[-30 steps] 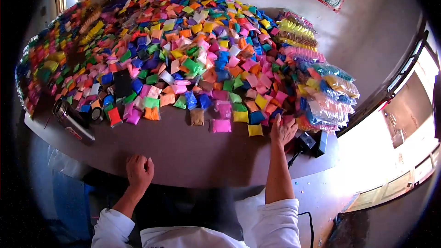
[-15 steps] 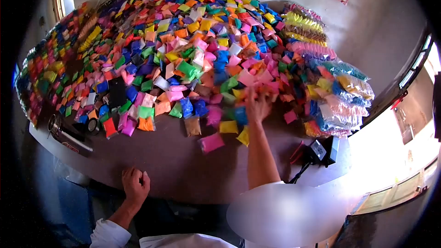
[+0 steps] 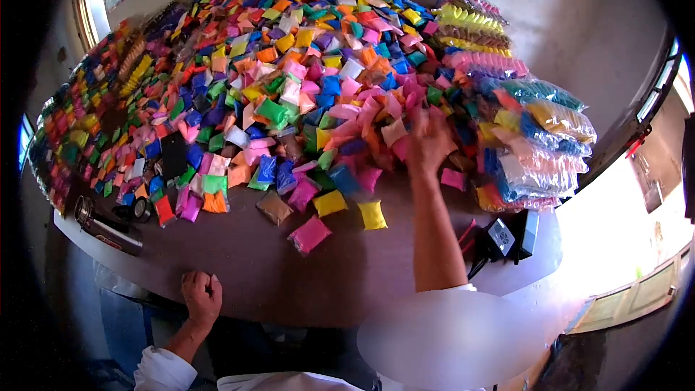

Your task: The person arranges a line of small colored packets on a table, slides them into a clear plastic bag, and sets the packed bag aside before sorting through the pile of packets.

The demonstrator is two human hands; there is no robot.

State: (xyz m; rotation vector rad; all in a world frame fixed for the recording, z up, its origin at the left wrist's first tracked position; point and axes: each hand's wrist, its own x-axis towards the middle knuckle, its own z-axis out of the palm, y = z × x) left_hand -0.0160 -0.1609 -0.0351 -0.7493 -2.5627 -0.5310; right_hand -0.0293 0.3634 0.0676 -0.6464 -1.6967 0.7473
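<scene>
A large heap of small coloured packets [image 3: 279,112] covers most of the table [image 3: 318,282]. My right hand [image 3: 432,141] reaches into the heap's right side among pink and peach packets. Motion smears its fingers, so whether it grips a packet is unclear. Nearer the front edge lie a pink packet [image 3: 310,234], a brown packet [image 3: 274,208] and two yellow packets [image 3: 373,215], with bare tabletop around them. My left hand [image 3: 201,297] rests at the table's front edge, its fingers curled into a fist with nothing showing in it.
Clear bags of packets [image 3: 539,148] are stacked at the right. A black device [image 3: 501,237] with a cable sits before them. At the left lie a metal flask [image 3: 108,228] and a round black item [image 3: 142,209]. A dark flat object [image 3: 174,156] rests on the heap.
My right hand has moved slightly right and farther into the heap. Several packets at the front have shifted nearer to me. My left hand stays a fist at the table edge.
</scene>
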